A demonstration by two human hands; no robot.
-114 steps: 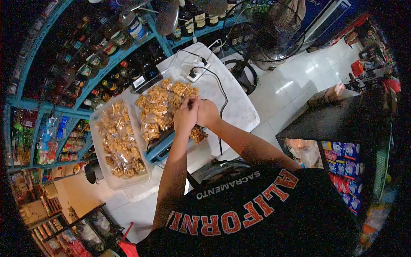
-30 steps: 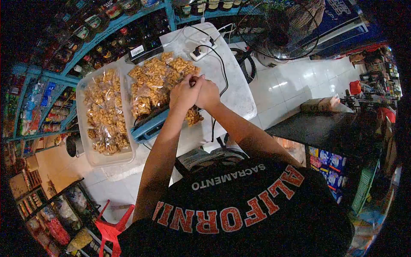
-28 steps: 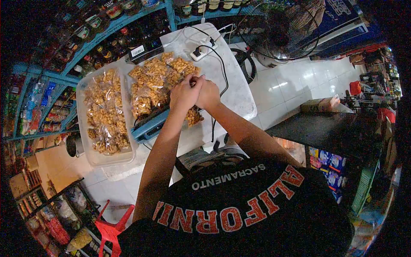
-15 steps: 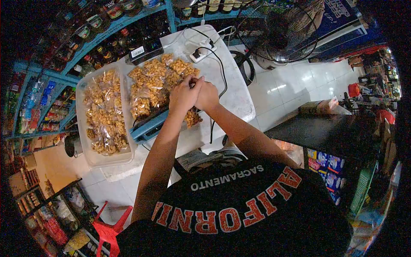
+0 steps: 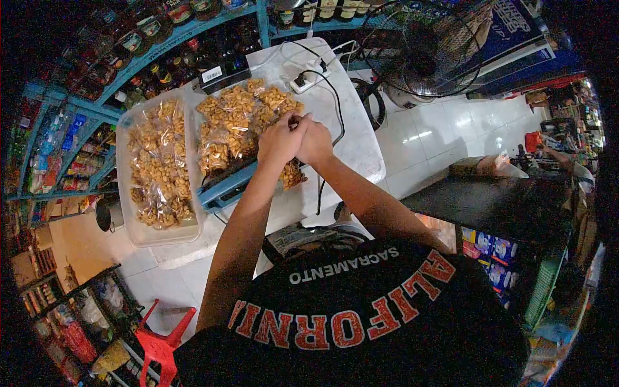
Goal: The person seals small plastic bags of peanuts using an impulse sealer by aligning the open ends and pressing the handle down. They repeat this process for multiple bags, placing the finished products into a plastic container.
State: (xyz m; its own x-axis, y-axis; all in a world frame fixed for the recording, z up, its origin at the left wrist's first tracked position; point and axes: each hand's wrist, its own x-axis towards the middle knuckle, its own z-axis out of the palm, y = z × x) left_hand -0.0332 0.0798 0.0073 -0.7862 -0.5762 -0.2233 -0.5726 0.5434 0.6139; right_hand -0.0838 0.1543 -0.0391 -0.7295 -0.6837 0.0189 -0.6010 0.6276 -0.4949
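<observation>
My left hand [image 5: 278, 140] and my right hand [image 5: 314, 140] are pressed together with fingers curled, over the right end of a long blue device [image 5: 229, 188] that looks like a bag sealer. What the fingers grip is hidden; a small dark bit shows between the thumbs. Under my wrists hangs a clear bag of brown snack pieces [image 5: 292, 175]. Several similar filled clear bags [image 5: 229, 122] lie just beyond the blue device. To the left, a translucent plastic tub [image 5: 193, 222] holds more of these bags.
Everything sits on a white table [image 5: 358, 145]. A power strip [image 5: 308, 80] with cables lies near its far edge, by a dark box with a white label [image 5: 211, 75]. A fan [image 5: 419, 61] stands beyond, a red plastic stool [image 5: 158, 348] at lower left, and blue shelves [image 5: 177, 40] of bottles behind.
The view has shifted slightly. My hands stay clasped in the same place over the end of the blue device, and the bags and tub have not visibly moved.
</observation>
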